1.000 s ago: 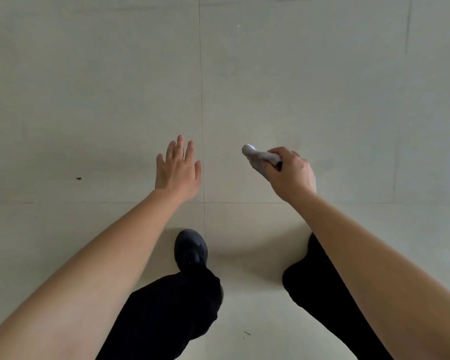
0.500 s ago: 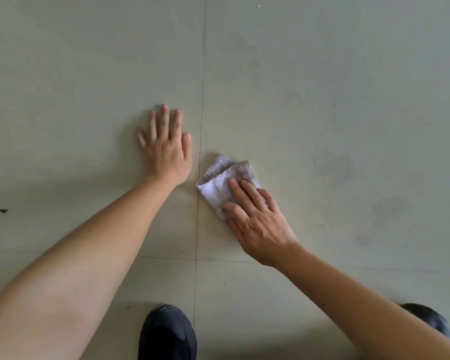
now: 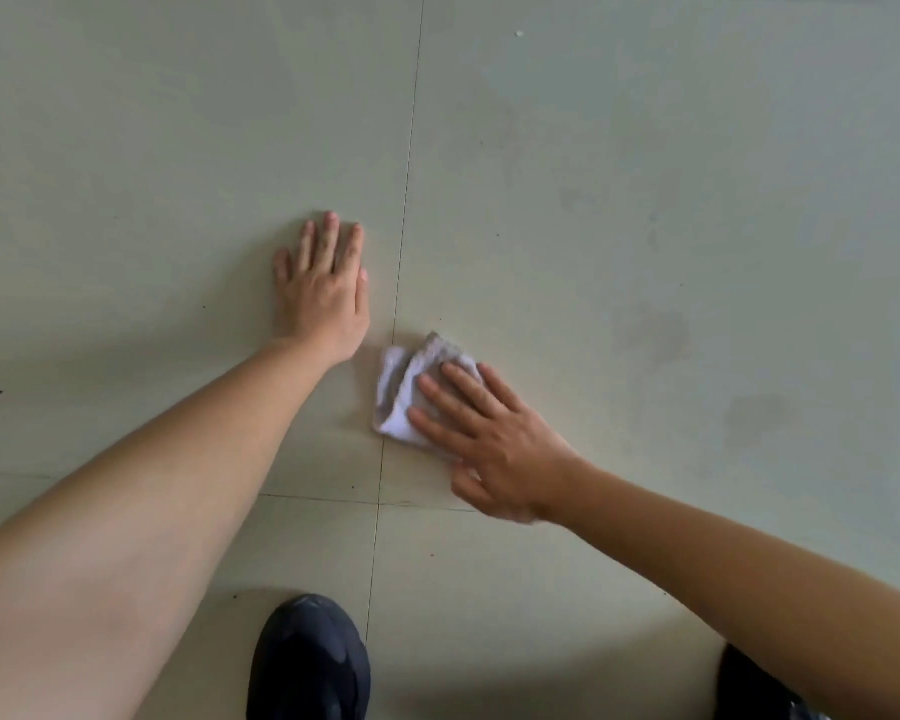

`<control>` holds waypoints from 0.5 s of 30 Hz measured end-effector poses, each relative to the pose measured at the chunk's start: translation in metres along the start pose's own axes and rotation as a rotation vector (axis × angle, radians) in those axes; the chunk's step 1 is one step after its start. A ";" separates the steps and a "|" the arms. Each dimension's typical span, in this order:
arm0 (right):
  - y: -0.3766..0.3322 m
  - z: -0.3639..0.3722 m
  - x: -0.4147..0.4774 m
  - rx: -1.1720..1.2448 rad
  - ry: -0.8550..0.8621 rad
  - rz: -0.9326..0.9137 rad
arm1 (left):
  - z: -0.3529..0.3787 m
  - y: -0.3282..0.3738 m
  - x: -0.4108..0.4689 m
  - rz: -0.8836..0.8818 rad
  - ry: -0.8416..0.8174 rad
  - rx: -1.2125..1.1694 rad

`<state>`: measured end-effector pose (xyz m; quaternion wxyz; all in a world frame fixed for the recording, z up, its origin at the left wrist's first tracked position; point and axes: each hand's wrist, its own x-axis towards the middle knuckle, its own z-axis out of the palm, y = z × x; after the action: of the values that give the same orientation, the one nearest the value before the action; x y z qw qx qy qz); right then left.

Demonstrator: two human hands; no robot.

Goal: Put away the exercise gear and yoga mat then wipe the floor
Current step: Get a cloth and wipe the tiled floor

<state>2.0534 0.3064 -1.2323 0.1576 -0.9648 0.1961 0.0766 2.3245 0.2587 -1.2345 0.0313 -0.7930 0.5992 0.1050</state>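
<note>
Head camera looks down on my two hands on the pale tiled floor (image 3: 645,148). My left hand (image 3: 323,293) lies flat and released, palm down, holding nothing, just left of a grout line (image 3: 409,174). My right hand (image 3: 494,449) presses a folded white cloth (image 3: 404,392) to the tile with straight, spread fingers (image 3: 445,400). The cloth sticks out ahead and left of them, just right of the line. The thumb side is blurred, perhaps lifted. A black shoe (image 3: 310,662) sits near my left forearm.
</note>
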 end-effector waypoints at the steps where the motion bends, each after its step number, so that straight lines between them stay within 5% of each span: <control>1: -0.008 0.010 -0.017 -0.029 -0.012 -0.084 | -0.001 0.001 0.000 -0.003 -0.002 0.008; 6: 0.004 0.016 -0.029 -0.141 -0.042 -0.303 | -0.007 0.011 0.003 -0.055 -0.056 0.002; 10: 0.081 -0.011 -0.002 -0.092 0.187 0.129 | -0.007 0.011 -0.004 -0.062 -0.060 0.009; 12: 0.111 -0.029 0.000 -0.058 0.158 0.367 | -0.007 0.013 -0.006 -0.064 -0.070 0.019; 15: 0.109 -0.033 -0.004 -0.038 0.140 0.421 | -0.008 0.016 -0.007 -0.072 -0.086 0.018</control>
<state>2.0087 0.2014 -1.2299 0.1058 -0.9084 0.4020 0.0442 2.3079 0.2594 -1.2240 0.0679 -0.8086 0.5692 0.1327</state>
